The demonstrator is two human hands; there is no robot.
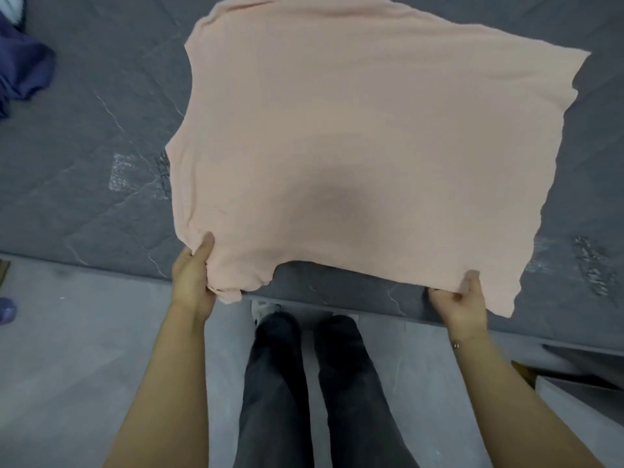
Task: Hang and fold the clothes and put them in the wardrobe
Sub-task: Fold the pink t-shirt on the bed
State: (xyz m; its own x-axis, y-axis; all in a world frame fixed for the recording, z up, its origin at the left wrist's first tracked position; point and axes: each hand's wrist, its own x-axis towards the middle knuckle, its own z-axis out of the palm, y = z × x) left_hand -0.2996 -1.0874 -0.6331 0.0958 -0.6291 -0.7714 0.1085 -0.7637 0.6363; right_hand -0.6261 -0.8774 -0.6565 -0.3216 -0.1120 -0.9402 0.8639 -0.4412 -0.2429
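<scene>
Grey quilted mattress [101, 157], pale floor in front. Pink garment [354, 136] spread over it, unfolded. Left hand [192, 282] pinches its near left corner; right hand [462, 298] grips the near hem. Folding looks barely started; blue garment [23, 72] waits, wardrobe unseen.

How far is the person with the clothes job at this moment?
Early stage. Nothing shows as finished: no folded pile, hanger or wardrobe is in view. In hand: the pink shirt is spread over the grey mattress, its near edge held by the left hand and the right hand, each grip pinching the cloth. Left: folding it, plus the blue garment lying at the far left.
</scene>
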